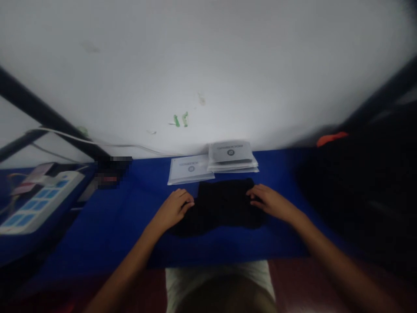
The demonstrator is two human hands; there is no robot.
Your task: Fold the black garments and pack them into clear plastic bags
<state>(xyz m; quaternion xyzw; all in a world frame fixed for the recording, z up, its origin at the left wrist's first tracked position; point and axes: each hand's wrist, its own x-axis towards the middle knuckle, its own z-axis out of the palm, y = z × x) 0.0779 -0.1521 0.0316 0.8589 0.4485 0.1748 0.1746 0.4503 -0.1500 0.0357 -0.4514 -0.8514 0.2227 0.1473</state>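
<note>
A piece of black cloth (224, 204), which looks like a partly folded garment, lies on the blue table in front of me. Its exact kind is lost in the dark. My left hand (176, 208) pinches the cloth at its left side, thumb and fingers close together. At the upper right part of the cloth, my right hand (269, 201) has its fingers and thumb bent onto the fabric and appears to grip it. Just behind the cloth lie a flat, pale printed plastic bag (191, 169) and, to its right, a stack of similar bags (230, 153).
The blue tabletop (120, 226) meets a white wall (208, 65). On the left are a white power strip (42, 202) with blue sockets and a cable along the wall. A large black pile (368, 195) rises at the right, an orange item (331, 138) beside it.
</note>
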